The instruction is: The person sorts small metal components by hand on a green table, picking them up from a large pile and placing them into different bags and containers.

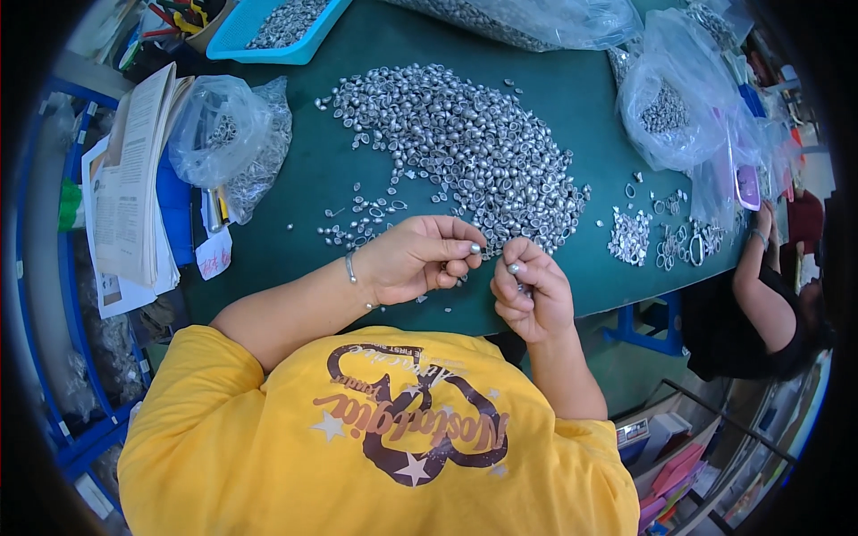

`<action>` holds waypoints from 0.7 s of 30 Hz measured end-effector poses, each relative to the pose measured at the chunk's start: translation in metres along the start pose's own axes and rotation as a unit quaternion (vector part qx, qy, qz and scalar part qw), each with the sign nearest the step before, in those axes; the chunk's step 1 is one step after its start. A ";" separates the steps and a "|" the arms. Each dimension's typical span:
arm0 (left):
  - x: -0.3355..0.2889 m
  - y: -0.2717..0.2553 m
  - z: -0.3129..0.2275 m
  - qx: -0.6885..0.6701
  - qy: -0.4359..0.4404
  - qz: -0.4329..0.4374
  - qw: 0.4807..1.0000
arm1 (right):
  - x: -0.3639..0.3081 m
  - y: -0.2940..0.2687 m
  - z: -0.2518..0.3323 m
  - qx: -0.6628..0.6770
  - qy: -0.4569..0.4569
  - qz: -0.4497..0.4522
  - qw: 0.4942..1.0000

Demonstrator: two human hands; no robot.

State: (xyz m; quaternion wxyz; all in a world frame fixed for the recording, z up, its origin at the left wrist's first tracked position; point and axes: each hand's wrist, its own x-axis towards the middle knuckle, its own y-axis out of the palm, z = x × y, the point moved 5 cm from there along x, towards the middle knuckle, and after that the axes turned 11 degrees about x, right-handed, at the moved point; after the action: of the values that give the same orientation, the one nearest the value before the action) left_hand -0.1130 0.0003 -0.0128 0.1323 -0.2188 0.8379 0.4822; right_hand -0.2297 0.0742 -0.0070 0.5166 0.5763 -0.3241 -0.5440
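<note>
My left hand (420,261) is closed in a pinch, a small rounded silver metal piece (475,248) showing at the thumb tip. Close beside it on the right, my right hand (534,293) is also closed, with a similar rounded silver metal piece (513,268) between thumb and fingers. More silver shows inside its curled fingers, too hidden to make out. Both hands are at the near edge of a big heap of small hollow silver metal pieces (465,134) on the green table (357,27). Several loose pieces lie left of the heap, by my left wrist.
Small sorted piles of silver parts (629,237) lie to the right. Clear plastic bags (657,98) of parts and a blue basket (308,45) stand along the far side. Papers (138,179) are at the left. Another person's arm (760,286) rests by the right edge.
</note>
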 end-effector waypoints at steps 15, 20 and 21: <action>-0.007 -0.009 -0.002 0.046 0.020 -0.056 0.997 | -0.004 -0.005 0.016 -0.238 -0.087 -0.081 0.964; -0.009 -0.013 -0.001 0.015 0.019 -0.064 0.998 | 0.009 0.027 0.014 -0.815 -0.307 -0.090 0.483; -0.009 -0.012 -0.006 0.010 0.028 -0.068 0.997 | 0.012 0.025 0.009 -0.830 -0.289 -0.090 0.468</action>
State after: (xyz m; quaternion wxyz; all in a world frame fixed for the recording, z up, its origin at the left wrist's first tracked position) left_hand -0.0988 -0.0083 -0.0150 0.1439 -0.2876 0.8290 0.4575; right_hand -0.2315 0.0545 0.0140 0.5778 -0.2870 0.2020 -0.7369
